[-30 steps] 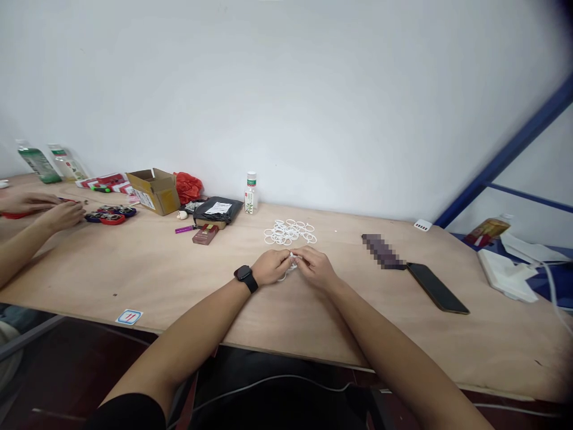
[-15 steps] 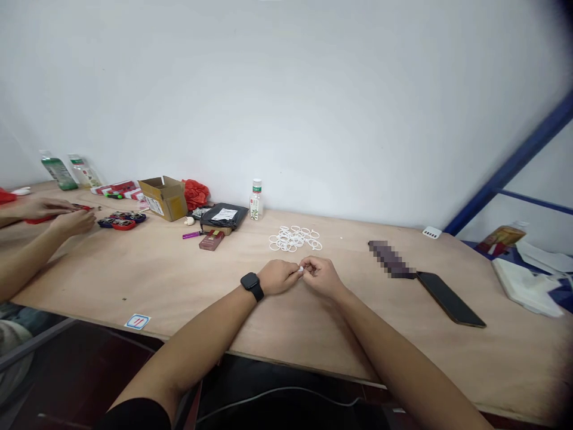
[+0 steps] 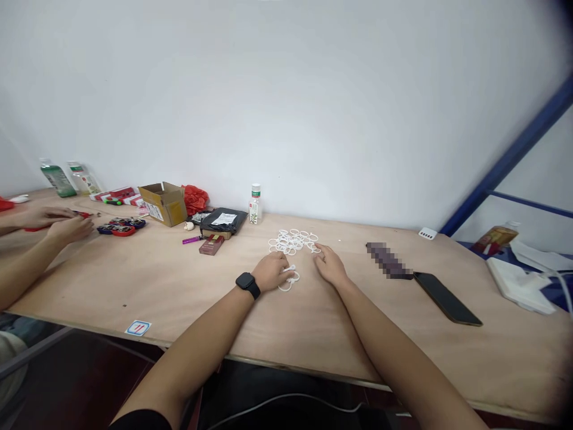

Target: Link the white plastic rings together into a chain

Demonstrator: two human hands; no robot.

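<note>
White plastic rings linked into a short chain (image 3: 287,279) lie on the pale plywood counter (image 3: 179,280), just beside my left hand (image 3: 270,272) at its fingertips. My left fingers (image 3: 282,270) curl down onto the chain's far end; whether they pinch it I cannot tell. The chain's long axis runs from those fingers back toward me, slanting slightly left. My right hand (image 3: 330,267) sits to the right, apart from the chain. Its fingers (image 3: 319,248) are stretched forward, loosely together, holding nothing, at the edge of the loose heap of white plastic rings (image 3: 292,240).
</note>
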